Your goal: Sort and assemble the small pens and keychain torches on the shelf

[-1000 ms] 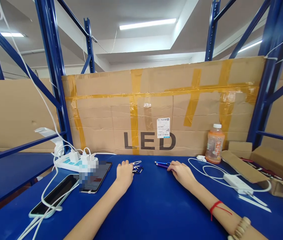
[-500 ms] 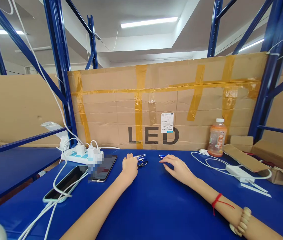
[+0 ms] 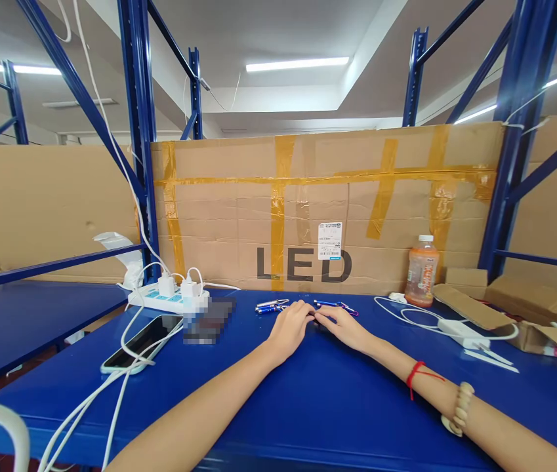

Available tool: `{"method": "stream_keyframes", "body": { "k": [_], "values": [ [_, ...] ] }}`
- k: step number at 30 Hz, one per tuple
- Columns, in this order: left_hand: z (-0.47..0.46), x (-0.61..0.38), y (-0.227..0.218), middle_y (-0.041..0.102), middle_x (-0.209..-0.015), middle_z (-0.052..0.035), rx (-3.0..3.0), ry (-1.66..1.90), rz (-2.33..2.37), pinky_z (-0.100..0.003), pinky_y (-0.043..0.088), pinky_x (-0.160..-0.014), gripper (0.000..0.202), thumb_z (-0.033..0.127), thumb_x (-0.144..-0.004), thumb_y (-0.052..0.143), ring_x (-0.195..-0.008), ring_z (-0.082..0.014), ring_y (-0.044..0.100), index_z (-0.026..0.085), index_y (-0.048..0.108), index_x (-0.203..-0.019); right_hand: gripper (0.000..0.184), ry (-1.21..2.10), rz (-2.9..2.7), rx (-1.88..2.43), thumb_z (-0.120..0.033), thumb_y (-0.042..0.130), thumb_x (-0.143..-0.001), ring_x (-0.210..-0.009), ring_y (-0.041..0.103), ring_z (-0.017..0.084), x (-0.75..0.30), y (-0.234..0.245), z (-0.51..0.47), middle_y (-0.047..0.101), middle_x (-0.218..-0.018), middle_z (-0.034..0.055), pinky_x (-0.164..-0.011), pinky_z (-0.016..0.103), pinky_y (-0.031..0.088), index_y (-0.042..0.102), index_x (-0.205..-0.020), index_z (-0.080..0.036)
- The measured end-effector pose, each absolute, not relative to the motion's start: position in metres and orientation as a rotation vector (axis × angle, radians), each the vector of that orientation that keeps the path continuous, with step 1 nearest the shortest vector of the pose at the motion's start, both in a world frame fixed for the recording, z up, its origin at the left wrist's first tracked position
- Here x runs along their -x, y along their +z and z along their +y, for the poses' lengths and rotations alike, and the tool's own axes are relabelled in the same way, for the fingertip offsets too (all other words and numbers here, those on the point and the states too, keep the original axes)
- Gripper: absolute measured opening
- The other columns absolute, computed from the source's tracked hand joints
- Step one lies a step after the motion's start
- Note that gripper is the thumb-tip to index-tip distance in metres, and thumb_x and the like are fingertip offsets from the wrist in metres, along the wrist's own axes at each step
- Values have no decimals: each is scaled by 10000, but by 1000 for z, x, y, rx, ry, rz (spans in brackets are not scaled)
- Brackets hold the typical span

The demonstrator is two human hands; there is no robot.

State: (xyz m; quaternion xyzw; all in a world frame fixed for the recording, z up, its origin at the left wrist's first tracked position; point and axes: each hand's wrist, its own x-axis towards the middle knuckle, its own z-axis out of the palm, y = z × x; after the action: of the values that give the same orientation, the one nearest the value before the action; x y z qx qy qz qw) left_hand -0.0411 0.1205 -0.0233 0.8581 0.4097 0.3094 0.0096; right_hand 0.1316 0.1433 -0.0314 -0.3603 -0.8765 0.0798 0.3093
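On the blue tabletop my left hand (image 3: 292, 328) and my right hand (image 3: 344, 326) meet fingertip to fingertip. Both are closed around a small dark thing (image 3: 314, 314), mostly covered by the fingers, so its kind is unclear. Just beyond my left hand lie several pens (image 3: 271, 306) with blue and silver barrels, side by side. Another blue pen (image 3: 326, 303) lies behind my right hand, with a thin pinkish-purple item (image 3: 350, 309) at its right end.
To the left are a white power strip (image 3: 160, 300) with chargers, a phone (image 3: 143, 344) crossed by white cables and a blurred dark device (image 3: 209, 321). A bottle (image 3: 422, 270), white adapter (image 3: 462, 333) and open carton (image 3: 544, 305) stand right. Cardboard (image 3: 239, 216) walls the back.
My left hand has moved right, away from the pens, and now meets my right hand. The dark thing is between their fingertips. The view has shifted slightly.
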Motion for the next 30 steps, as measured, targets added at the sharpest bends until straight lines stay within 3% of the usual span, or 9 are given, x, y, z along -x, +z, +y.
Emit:
{"method": "stream_keyframes", "body": {
  "k": [5, 8, 11, 13, 18, 25, 30],
  "values": [
    [126, 42, -26, 524, -1094, -12, -2459, 1004, 1197, -232, 422, -917, 264, 203, -836, 356, -994, -87, 508, 232, 451, -1081, 234, 163, -2279, 901, -328, 425, -878, -872, 509, 158, -134, -32, 147, 542, -915, 61, -815, 300, 386, 594, -924, -172],
    [127, 41, -22, 589, -950, 6, -2369, 962, 1284, -231, 441, -833, 265, 291, -860, 306, -891, -95, 552, 255, 462, -1071, 165, 114, -2207, 944, -292, 449, -861, -830, 516, 145, -134, -29, 146, 535, -919, 57, -779, 290, 399, 539, -918, -165],
    [128, 37, -19, 603, -746, 23, -2379, 884, 1313, -219, 436, -721, 340, 388, -874, 194, -723, -99, 569, 256, 472, -1018, 89, 117, -2120, 1022, -254, 434, -856, -762, 534, 136, -133, -26, 145, 575, -853, 28, -739, 285, 400, 445, -894, -174],
    [130, 34, -17, 615, -778, 8, -2416, 867, 1332, -227, 432, -718, 383, 455, -861, 180, -745, -115, 580, 238, 476, -967, 61, 134, -2152, 1063, -245, 400, -867, -675, 533, 131, -133, -26, 144, 583, -734, -5, -705, 280, 394, 402, -860, -184],
    [138, 29, -16, 623, -924, -68, -2440, 824, 1420, -291, 435, -779, 478, 480, -848, 91, -910, -192, 590, 208, 470, -950, 179, 258, -2218, 1126, -335, 330, -901, -561, 512, 131, -132, -33, 144, 508, -580, -30, -617, 259, 392, 411, -947, -182],
    [147, 37, -17, 626, -732, -1, -2363, 757, 1351, -229, 434, -691, 377, 404, -865, 116, -708, -132, 595, 252, 430, -1006, 372, 364, -2119, 1155, -496, 441, -817, -584, 398, 109, -121, -35, 158, 474, -654, 12, -552, 241, 327, 515, -748, -139],
    [151, 37, -18, 632, -764, 1, -2329, 760, 1375, -246, 431, -715, 366, 374, -866, 108, -731, -135, 597, 276, 391, -1078, 511, 870, -1911, 1104, -616, 340, -811, -512, 247, 73, -120, -33, 166, 278, -579, -30, -450, 198, 198, 494, -793, -130]
  ]
}}
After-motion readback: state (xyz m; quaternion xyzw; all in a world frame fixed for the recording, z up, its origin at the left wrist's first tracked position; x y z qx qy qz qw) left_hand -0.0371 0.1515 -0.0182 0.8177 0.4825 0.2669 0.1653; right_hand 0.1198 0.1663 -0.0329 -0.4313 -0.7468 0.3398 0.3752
